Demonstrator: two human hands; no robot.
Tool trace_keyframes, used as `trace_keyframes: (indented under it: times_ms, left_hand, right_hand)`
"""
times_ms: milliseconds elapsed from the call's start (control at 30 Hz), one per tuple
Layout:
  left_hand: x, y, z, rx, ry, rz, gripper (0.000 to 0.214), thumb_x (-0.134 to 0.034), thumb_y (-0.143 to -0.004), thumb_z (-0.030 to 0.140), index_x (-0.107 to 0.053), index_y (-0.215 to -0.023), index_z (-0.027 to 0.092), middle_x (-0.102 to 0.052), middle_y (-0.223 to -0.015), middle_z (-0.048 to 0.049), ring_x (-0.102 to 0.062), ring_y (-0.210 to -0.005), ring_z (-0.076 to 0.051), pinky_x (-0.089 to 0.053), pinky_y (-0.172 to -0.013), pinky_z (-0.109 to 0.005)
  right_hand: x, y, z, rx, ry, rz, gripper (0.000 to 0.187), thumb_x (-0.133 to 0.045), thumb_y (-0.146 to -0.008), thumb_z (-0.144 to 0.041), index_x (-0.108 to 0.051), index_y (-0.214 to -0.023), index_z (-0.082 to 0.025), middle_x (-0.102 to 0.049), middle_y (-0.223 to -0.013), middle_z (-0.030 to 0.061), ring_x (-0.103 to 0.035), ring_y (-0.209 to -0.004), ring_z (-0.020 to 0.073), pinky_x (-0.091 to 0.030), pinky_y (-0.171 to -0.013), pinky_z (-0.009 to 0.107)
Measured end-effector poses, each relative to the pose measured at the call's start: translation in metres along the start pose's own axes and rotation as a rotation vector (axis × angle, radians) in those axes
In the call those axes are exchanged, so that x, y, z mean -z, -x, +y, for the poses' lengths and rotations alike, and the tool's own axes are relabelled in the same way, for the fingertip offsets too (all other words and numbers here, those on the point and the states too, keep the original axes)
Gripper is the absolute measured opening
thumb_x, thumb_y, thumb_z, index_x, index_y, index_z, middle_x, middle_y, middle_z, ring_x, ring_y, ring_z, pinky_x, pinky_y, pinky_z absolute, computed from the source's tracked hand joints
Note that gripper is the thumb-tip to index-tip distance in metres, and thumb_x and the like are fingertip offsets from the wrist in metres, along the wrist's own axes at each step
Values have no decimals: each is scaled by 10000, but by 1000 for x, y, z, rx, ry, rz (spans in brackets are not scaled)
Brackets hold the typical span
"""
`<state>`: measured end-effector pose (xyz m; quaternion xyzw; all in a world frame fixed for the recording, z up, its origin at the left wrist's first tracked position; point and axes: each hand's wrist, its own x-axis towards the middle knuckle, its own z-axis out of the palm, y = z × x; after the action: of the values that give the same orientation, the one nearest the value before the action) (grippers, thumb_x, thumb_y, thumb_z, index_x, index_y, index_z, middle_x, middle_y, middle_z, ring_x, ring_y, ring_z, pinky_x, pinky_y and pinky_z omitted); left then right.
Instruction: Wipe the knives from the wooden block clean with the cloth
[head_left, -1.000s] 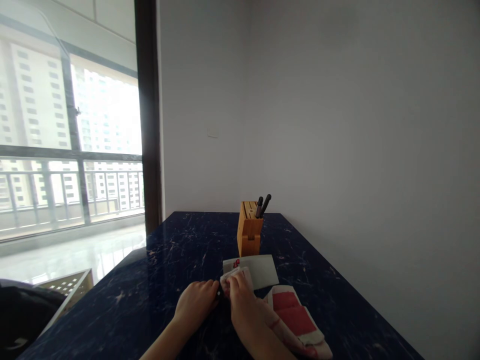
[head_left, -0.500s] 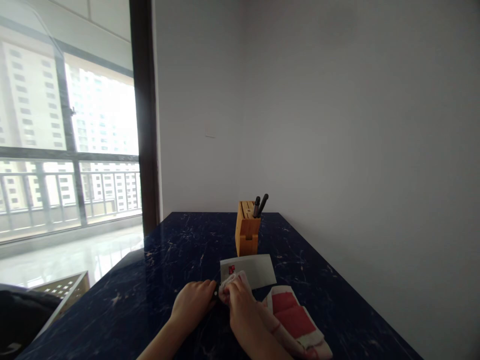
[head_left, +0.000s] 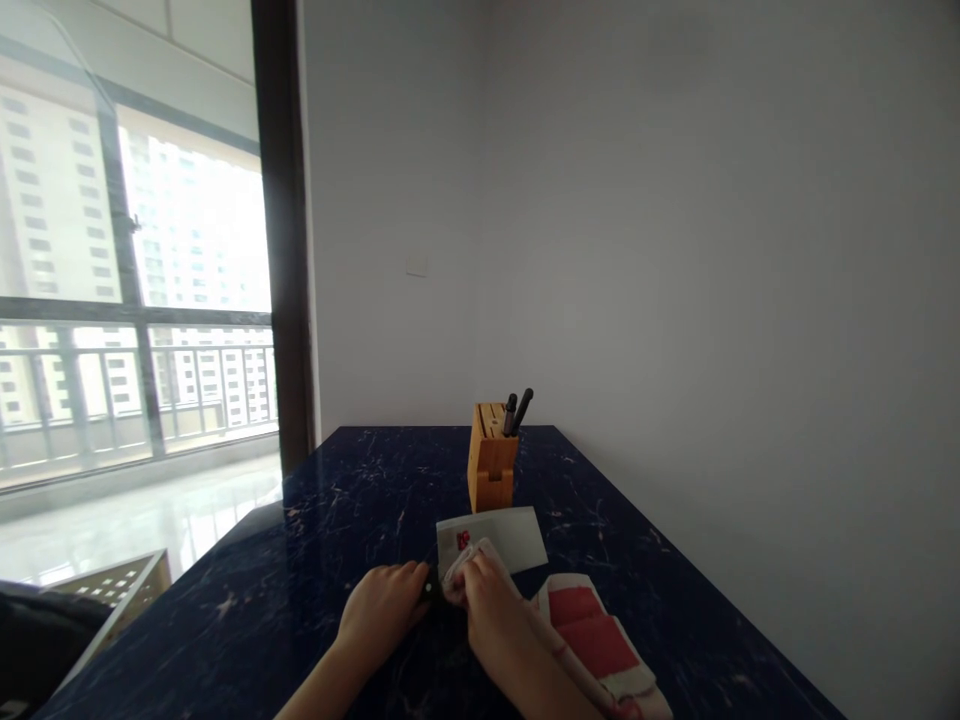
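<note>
My left hand [head_left: 381, 605] is wrapped around the black riveted handle of a cleaver [head_left: 514, 540]. Its broad, pale grey blade bears a red mark and points away to the right. My right hand [head_left: 489, 600] grips a bunched end of a white and red cloth [head_left: 596, 640], pressed against the blade near the handle. The rest of the cloth trails under my right forearm onto the table. Part of the blade's lower edge is hidden by the cloth and my right hand.
A wooden knife block [head_left: 491, 470] with two black-handled tools in it stands just beyond the blade on the dark blue marbled table [head_left: 382, 480]. At lower left are a chair [head_left: 127, 590] and something black. Walls and a window surround the table.
My right hand and the bunched cloth have shifted slightly at the blade's handle end. The left hand keeps its hold on the cleaver. The whole view has moved slightly.
</note>
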<state>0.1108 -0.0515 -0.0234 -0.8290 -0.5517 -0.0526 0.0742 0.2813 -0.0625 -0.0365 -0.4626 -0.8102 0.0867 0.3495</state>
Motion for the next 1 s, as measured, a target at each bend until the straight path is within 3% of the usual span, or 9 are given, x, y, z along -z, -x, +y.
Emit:
trace_keyframes:
  times_ms: [200,467,700,833,1000]
  left_hand:
    - [-2,0,-1,4,-11,21,176,-475,-790,251,-555,-939,204,-640,-899,-42,-610,-835,-224,-432,-686,-311]
    - [3,0,0,27,1,-15,177,-457,-807,261,-556,-942,203,-635,-919,-42,-603,-859,-218,-426,-714,-307]
    - [2,1,1,21,2,-20,188,-473,-800,250,-556,-963,203,-636,-927,-46,-600,-875,-220,-423,-727,-307]
    - [2,1,1,26,-2,-18,186,-477,-797,254,-555,-960,206,-638,-918,-50,-604,-863,-222,-425,-714,-310]
    - [3,1,2,20,-11,-19,183,-472,-795,249,-557,-949,200,-638,-903,-51,-607,-852,-228,-431,-705,-317]
  right_hand:
    - [14,-4,33,11,136,10,267,-352,-696,-14,-545,-816,-154,-563,-878,69,-493,-875,186,-359,-844,327]
    - [34,-7,60,-200,435,92,294,-333,-726,19,-568,-757,-155,-577,-809,101,-507,-785,210,-371,-741,329]
    - [27,-22,80,-188,197,278,279,-306,-839,-117,-565,-943,-130,-573,-933,107,-513,-903,196,-396,-814,331]
    - [14,-29,72,-146,145,238,322,-308,-848,-134,-530,-1078,-98,-564,-1050,124,-499,-1009,184,-381,-888,328]
    - [0,-24,34,29,81,89,430,-314,-811,-71,-461,-1211,-128,-513,-1192,99,-432,-1129,169,-340,-956,326]
